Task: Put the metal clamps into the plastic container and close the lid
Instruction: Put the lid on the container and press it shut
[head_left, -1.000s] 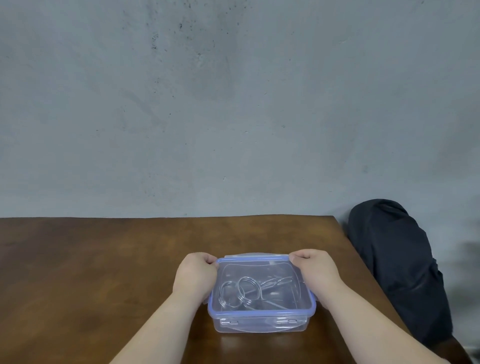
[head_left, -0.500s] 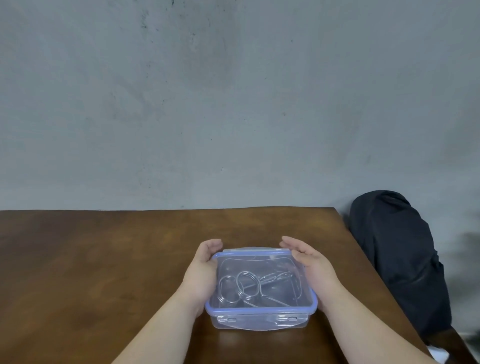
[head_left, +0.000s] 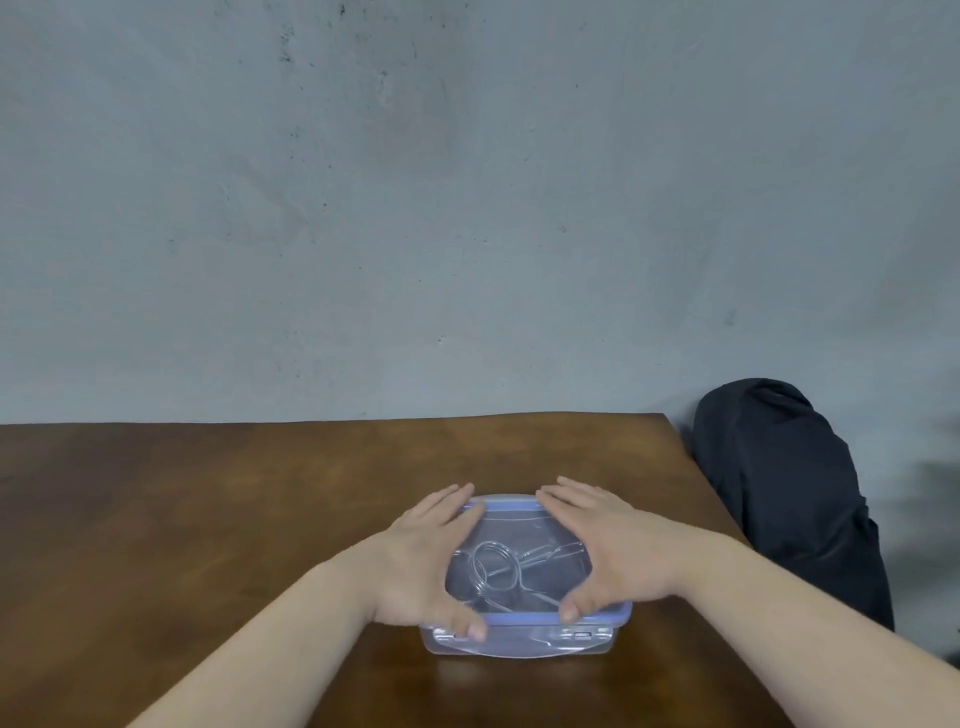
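Both hands (head_left: 524, 556) lie flat on the unlabelled container (head_left: 524, 642) lid (head_left: 524, 525).

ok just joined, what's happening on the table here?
A person is closing up a clear plastic container on a wooden table. The metal clamps are already inside, and the blue-rimmed lid is on top. The left hand and the right hand lie flat on the lid, fingers spread, thumbs at the near edge. Neither hand has a grip on anything. A dark bag sits beside the table, to the right.
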